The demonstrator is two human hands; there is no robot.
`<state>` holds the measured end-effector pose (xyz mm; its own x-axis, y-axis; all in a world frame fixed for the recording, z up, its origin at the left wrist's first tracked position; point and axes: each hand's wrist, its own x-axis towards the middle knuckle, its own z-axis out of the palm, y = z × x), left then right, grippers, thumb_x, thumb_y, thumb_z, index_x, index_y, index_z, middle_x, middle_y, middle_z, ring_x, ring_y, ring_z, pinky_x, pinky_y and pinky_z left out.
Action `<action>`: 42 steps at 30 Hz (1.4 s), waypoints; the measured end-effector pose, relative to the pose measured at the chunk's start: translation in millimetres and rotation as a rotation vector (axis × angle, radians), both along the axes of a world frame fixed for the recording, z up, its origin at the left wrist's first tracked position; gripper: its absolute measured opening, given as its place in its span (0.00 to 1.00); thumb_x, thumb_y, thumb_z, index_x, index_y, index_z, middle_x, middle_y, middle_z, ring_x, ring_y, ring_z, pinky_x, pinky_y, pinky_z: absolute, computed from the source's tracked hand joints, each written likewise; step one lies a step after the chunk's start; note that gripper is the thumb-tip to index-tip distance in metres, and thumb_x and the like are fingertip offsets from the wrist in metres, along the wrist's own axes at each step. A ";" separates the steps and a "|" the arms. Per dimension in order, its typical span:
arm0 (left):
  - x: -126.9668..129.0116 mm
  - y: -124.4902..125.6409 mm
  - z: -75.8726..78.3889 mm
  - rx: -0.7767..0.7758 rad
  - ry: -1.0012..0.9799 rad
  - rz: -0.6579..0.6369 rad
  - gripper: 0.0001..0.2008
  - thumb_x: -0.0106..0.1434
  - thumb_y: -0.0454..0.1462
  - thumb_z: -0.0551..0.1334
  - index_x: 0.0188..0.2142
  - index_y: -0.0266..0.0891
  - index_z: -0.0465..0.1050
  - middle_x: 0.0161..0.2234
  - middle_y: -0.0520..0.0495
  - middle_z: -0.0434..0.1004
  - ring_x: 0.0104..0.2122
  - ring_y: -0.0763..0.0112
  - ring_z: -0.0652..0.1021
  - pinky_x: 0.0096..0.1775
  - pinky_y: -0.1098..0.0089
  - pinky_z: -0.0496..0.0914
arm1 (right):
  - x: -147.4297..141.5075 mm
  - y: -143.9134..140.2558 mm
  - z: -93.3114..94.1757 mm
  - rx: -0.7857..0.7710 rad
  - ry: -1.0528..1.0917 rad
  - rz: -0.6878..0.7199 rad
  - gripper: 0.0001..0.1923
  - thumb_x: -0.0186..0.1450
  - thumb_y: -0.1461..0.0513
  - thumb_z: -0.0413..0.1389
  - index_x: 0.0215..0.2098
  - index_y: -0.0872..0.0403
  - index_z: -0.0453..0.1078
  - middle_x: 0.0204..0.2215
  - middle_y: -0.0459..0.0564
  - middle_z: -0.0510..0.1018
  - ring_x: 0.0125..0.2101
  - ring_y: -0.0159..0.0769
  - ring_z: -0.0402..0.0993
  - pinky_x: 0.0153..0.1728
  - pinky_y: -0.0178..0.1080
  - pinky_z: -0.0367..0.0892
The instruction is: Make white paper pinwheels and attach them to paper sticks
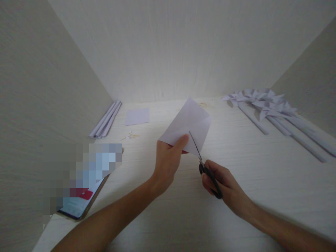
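A square sheet of white paper is held up off the table, one corner pointing away from me. My left hand pinches its near left side, thumb on top and the fingers hidden beneath. My right hand grips a pair of scissors by the black handles. The scissors reach in from the near corner, and a blade lies over the sheet, its tip close to my left thumb. Whether the blades are closed on the paper I cannot tell.
Rolled paper sticks lie at the left wall, with another paper square beside them. Small toothpick-like bits lie nearer. A partly blurred phone leans at the left. Several paper pinwheels on paper sticks lie at the right. Walls rise behind and at both sides.
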<state>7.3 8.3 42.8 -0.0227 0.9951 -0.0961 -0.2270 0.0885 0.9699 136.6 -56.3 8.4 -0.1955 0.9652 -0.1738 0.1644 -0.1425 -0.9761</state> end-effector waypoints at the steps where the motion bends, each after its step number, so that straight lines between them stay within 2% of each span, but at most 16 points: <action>1: -0.1 -0.2 -0.1 0.004 -0.002 0.000 0.11 0.47 0.40 0.62 0.28 0.34 0.72 0.28 0.46 0.74 0.28 0.71 0.73 0.27 0.72 0.70 | 0.1 0.1 -0.1 0.004 -0.004 -0.001 0.18 0.58 0.50 0.48 0.21 0.53 0.52 0.14 0.38 0.55 0.15 0.24 0.50 0.15 0.31 0.47; 15: -1.7 3.2 -1.8 -0.043 -0.018 -0.001 0.13 0.44 0.40 0.64 0.29 0.34 0.72 0.28 0.46 0.75 0.27 0.71 0.73 0.27 0.71 0.70 | 0.8 2.2 1.3 0.013 -0.001 -0.012 0.18 0.58 0.50 0.48 0.20 0.53 0.51 0.14 0.39 0.55 0.16 0.24 0.50 0.16 0.32 0.47; 22: -17.6 21.5 -1.4 0.105 0.002 0.057 0.10 0.44 0.40 0.64 0.23 0.35 0.71 0.21 0.52 0.72 0.22 0.78 0.70 0.27 0.75 0.67 | -0.1 4.4 2.4 -0.002 0.080 -0.030 0.20 0.56 0.48 0.50 0.19 0.53 0.51 0.13 0.39 0.56 0.15 0.24 0.49 0.15 0.31 0.47; 26: -20.3 24.5 -2.2 0.079 0.023 -0.032 0.09 0.45 0.40 0.64 0.22 0.35 0.71 0.21 0.52 0.72 0.21 0.78 0.71 0.26 0.75 0.67 | 0.4 5.0 0.2 0.015 0.164 -0.031 0.19 0.56 0.49 0.50 0.20 0.53 0.51 0.13 0.39 0.56 0.14 0.24 0.49 0.14 0.31 0.46; 32: -14.9 17.9 5.4 -0.006 0.100 -0.251 0.11 0.44 0.38 0.64 0.27 0.33 0.73 0.26 0.45 0.76 0.26 0.71 0.74 0.27 0.71 0.69 | 5.9 6.7 -3.0 0.025 0.246 -0.037 0.17 0.58 0.50 0.49 0.22 0.54 0.53 0.14 0.40 0.57 0.15 0.23 0.49 0.15 0.31 0.44; 36: -13.5 14.7 8.1 -0.037 0.175 -0.304 0.12 0.43 0.36 0.64 0.30 0.32 0.73 0.28 0.44 0.77 0.26 0.69 0.75 0.25 0.72 0.70 | 6.6 7.5 -3.4 -0.005 0.251 -0.023 0.17 0.58 0.49 0.50 0.23 0.54 0.54 0.15 0.40 0.57 0.16 0.23 0.50 0.15 0.31 0.43; 39: -13.8 15.2 8.1 -0.026 0.185 -0.269 0.13 0.44 0.37 0.64 0.31 0.32 0.73 0.28 0.45 0.77 0.26 0.69 0.75 0.25 0.73 0.70 | 6.6 7.7 -4.8 -0.026 0.242 -0.014 0.17 0.58 0.50 0.50 0.24 0.54 0.54 0.15 0.40 0.57 0.16 0.23 0.49 0.14 0.30 0.42; 42: -14.8 18.1 7.8 0.012 0.168 -0.161 0.13 0.44 0.37 0.63 0.31 0.32 0.73 0.30 0.45 0.77 0.26 0.70 0.75 0.25 0.74 0.71 | 7.1 7.1 -5.7 -0.053 0.216 0.006 0.17 0.59 0.49 0.48 0.25 0.54 0.54 0.15 0.40 0.58 0.15 0.23 0.48 0.14 0.30 0.41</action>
